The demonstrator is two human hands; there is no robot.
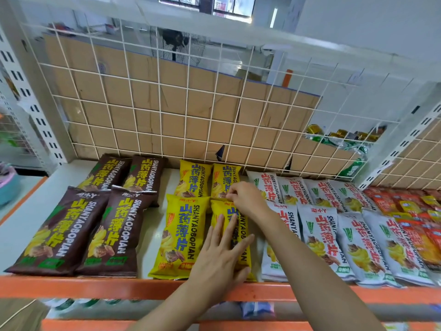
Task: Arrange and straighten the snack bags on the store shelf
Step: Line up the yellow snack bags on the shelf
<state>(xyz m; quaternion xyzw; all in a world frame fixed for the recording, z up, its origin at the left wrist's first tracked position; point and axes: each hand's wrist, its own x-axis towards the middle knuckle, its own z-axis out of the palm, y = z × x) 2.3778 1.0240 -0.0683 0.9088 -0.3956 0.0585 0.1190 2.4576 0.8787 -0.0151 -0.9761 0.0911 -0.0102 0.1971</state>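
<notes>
The left hand (222, 254) lies flat, fingers straight, on the near right yellow bag (218, 209) mid-shelf (154, 225). The right hand (248, 199) has its fingers pinching that bag's far edge, between brown bags (114, 225) and white bags (319, 235).

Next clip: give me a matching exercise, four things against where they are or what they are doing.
1 brown bags
2 white bags
3 left hand
4 right hand

A pinches the top edge of the front right yellow bag
B left part of the shelf
C lies flat on the front right yellow bag
D right of the yellow bags

Pairs: 1-B, 2-D, 3-C, 4-A
</notes>
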